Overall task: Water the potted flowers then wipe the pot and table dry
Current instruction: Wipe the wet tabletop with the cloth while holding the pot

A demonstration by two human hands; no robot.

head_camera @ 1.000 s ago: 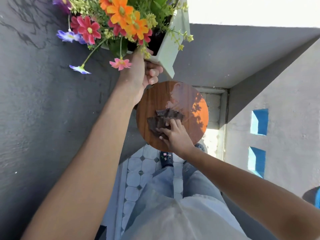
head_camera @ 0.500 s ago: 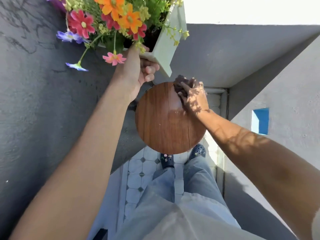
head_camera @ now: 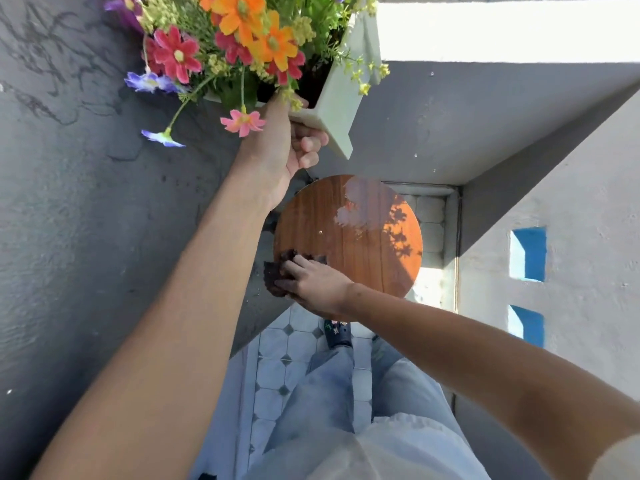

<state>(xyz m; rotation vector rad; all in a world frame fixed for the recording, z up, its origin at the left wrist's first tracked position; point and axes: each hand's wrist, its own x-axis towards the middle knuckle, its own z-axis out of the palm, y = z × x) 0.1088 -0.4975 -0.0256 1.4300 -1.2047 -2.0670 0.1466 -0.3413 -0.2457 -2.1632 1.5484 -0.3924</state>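
Observation:
My left hand [head_camera: 289, 147] grips the near rim of a pale square pot [head_camera: 341, 98] and holds it lifted above the table. The pot is full of orange, red, pink and purple flowers [head_camera: 242, 39]. Below it stands a small round wooden table [head_camera: 367, 265] with a wet patch [head_camera: 363, 209] on its far side. My right hand [head_camera: 313, 282] presses a dark brown cloth [head_camera: 277, 275] flat on the table's near left edge.
A rough grey wall [head_camera: 86, 220] rises on the left and a grey ledge [head_camera: 467, 116] runs behind the table. To the right is a pale wall with blue openings [head_camera: 528, 252]. White tiled floor [head_camera: 287, 348] and my shoe [head_camera: 337, 336] show below the table.
My right hand has swept the cloth from the table's far edge to its near left edge. My left hand keeps the pot lifted.

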